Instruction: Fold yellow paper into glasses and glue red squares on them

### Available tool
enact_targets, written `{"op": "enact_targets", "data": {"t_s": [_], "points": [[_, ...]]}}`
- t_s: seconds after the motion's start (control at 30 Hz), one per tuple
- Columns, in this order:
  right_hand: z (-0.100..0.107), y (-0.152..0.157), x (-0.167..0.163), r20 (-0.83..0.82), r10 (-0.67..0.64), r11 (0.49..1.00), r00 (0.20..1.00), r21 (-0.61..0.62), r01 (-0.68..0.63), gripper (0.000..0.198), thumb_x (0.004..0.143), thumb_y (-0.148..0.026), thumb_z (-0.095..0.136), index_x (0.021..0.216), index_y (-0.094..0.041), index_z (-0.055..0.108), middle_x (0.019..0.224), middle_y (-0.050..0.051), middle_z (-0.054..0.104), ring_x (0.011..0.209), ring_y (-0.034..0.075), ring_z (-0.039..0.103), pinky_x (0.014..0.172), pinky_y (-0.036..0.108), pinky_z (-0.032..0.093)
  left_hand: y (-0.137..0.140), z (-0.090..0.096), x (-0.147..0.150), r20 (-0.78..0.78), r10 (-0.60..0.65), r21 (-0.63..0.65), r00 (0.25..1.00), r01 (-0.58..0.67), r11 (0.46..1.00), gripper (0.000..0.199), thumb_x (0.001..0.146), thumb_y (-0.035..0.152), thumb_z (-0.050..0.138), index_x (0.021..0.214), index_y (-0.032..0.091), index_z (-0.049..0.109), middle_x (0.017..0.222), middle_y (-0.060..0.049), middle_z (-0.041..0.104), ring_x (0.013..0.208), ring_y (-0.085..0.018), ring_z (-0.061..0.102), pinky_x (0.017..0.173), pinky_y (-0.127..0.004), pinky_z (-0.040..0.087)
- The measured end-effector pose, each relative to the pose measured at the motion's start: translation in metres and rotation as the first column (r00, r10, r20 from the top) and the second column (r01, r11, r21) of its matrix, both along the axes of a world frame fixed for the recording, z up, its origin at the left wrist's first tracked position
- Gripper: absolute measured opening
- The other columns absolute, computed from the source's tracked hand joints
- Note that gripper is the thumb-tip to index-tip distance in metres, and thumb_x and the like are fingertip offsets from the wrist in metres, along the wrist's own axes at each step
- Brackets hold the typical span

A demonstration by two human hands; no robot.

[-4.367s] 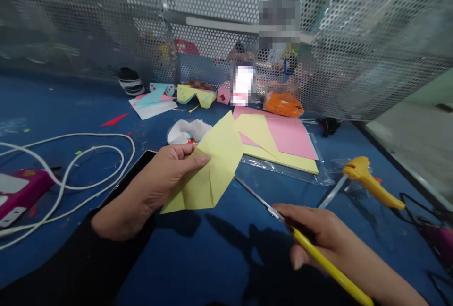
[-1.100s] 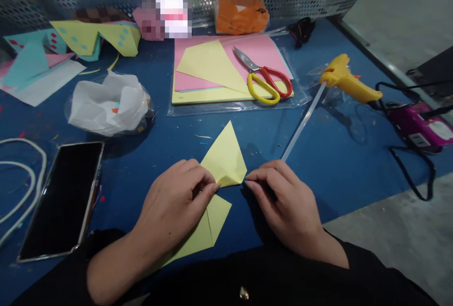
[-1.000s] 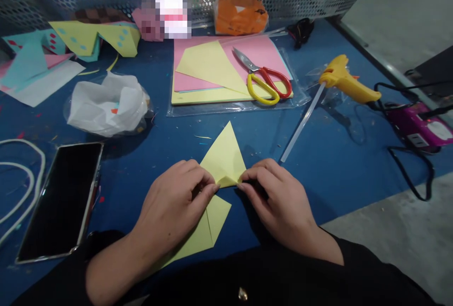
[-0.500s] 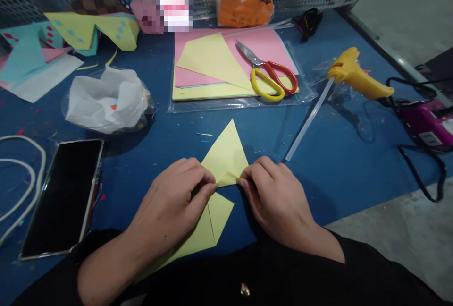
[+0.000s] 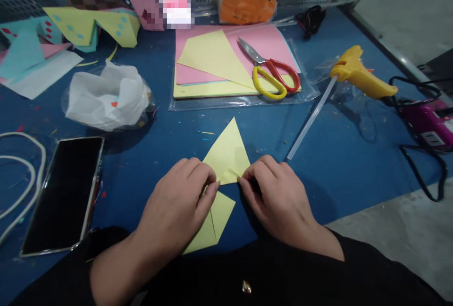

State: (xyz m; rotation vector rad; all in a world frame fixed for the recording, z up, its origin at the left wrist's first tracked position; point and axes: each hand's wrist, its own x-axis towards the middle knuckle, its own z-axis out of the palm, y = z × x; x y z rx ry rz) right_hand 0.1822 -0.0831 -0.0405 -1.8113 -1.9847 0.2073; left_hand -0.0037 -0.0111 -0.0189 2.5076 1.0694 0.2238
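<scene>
A yellow triangular piece of paper [image 5: 229, 150] lies on the blue table, its point facing away from me. My left hand [image 5: 180, 199] pinches its near left corner between thumb and fingers. At the near right corner, my right hand [image 5: 278, 195] pinches it the same way. Along the near edge, between the two hands, the paper has a small folded or buckled strip. Another folded yellow paper [image 5: 222, 216] lies closer to me, partly covered by my left hand and forearm.
Scissors [image 5: 267, 70] rest on a stack of coloured paper [image 5: 201, 77]. A yellow glue gun [image 5: 363, 77] with a clear stick is at the right. To the left are a phone [image 5: 63, 195], a white cable [image 5: 40, 164] and a white-lined bag [image 5: 109, 98]. Paper shapes [image 5: 81, 27] stand behind.
Both hands keep their pinch on the triangular paper. The raised strip at its near edge looks flatter than before. My left forearm has shifted slightly right, and the view has tilted a little.
</scene>
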Motion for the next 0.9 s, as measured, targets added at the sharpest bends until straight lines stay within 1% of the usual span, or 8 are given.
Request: {"op": "enact_targets", "data": {"t_s": [0.13,0.2,0.33,0.43,0.53,0.63,0.77,0.9], "points": [[0.0,0.0,0.001,0.014,0.006,1.0,1.0,-0.018,-0.005,0.018,0.097,-0.024,0.048,0.081,-0.02,0.052,0.078,0.002,0.055,0.066,0.017,0.046,0.064,0.032,0.029,-0.005,-0.002,-0.002,-0.01,-0.016,0.125,1.0,0.017,0.992,0.019,0.098,0.024,0.046,0.083,0.019,0.057,0.078,-0.003,0.06,0.073,-0.02,0.054,0.061,-0.031,0.037],[0.0,0.0,0.001,0.023,0.005,1.0,1.0,-0.021,-0.005,0.017,0.097,-0.025,0.048,0.081,-0.02,0.052,0.078,0.002,0.055,0.066,0.017,0.046,0.064,0.032,0.029,-0.008,-0.003,-0.004,-0.046,-0.066,0.252,0.997,0.075,0.965,0.019,0.098,0.02,0.044,0.092,0.018,0.061,0.082,-0.003,0.064,0.072,-0.02,0.057,0.058,-0.031,0.038],[-0.001,0.002,0.001,0.028,0.002,1.0,1.0,-0.003,-0.002,0.017,0.096,-0.026,0.05,0.08,-0.02,0.052,0.077,0.001,0.055,0.065,0.017,0.047,0.062,0.032,0.03,-0.01,-0.001,-0.006,-0.153,-0.31,0.511,0.938,0.344,0.788,0.032,0.096,0.006,0.036,0.117,0.003,0.061,0.096,-0.013,0.071,0.071,-0.022,0.06,0.058,-0.034,0.044],[-0.003,0.003,0.0,0.043,-0.012,1.0,0.999,0.026,0.011,0.017,0.094,-0.026,0.051,0.079,-0.02,0.052,0.076,0.001,0.055,0.064,0.017,0.049,0.061,0.031,0.031,-0.012,0.002,-0.006,-0.253,-0.376,0.531,0.892,0.453,0.717,0.036,0.092,0.001,0.037,0.121,-0.005,0.058,0.098,-0.017,0.071,0.072,-0.025,0.062,0.058,-0.036,0.047],[-0.004,0.001,0.001,-0.002,-0.065,0.995,0.998,0.076,0.064,0.006,0.092,-0.02,0.05,0.093,-0.017,0.055,0.078,0.003,0.06,0.063,0.017,0.053,0.06,0.031,0.037,-0.017,0.004,-0.005,-0.313,-0.362,0.513,0.878,0.477,0.713,0.039,0.088,-0.001,0.039,0.121,-0.006,0.059,0.099,-0.018,0.07,0.073,-0.026,0.061,0.057,-0.037,0.049],[-0.002,-0.006,0.002,-0.06,-0.068,0.986,0.996,0.146,0.076,0.027,0.091,-0.015,0.048,0.118,-0.011,0.052,0.087,0.007,0.066,0.068,0.018,0.059,0.063,0.032,0.045,-0.023,0.004,-0.005,-0.333,-0.332,0.496,0.883,0.464,0.734,0.043,0.084,-0.002,0.042,0.124,-0.008,0.057,0.102,-0.02,0.069,0.074,-0.027,0.061,0.058,-0.038,0.051],[0.002,-0.016,0.003,0.023,0.215,0.954,0.976,0.211,-0.215,0.035,0.095,-0.015,0.046,0.129,-0.01,0.05,0.115,0.013,0.07,0.106,0.023,0.063,0.088,0.04,0.051,-0.027,-0.001,-0.006,-0.33,-0.317,0.479,0.889,0.448,0.755,0.044,0.085,0.001,0.044,0.127,-0.006,0.056,0.114,-0.022,0.066,0.08,-0.028,0.06,0.061,-0.04,0.052],[0.003,-0.022,0.002,0.124,0.404,0.902,0.906,0.113,-0.417,0.048,0.096,-0.022,0.045,0.137,0.002,0.044,0.135,0.02,0.06,0.129,0.029,0.052,0.105,0.046,0.046,-0.028,-0.005,-0.011,-0.287,-0.316,0.476,0.904,0.421,0.772,0.04,0.089,0.004,0.042,0.126,-0.005,0.057,0.116,-0.021,0.066,0.085,-0.029,0.061,0.065,-0.041,0.053]]}}
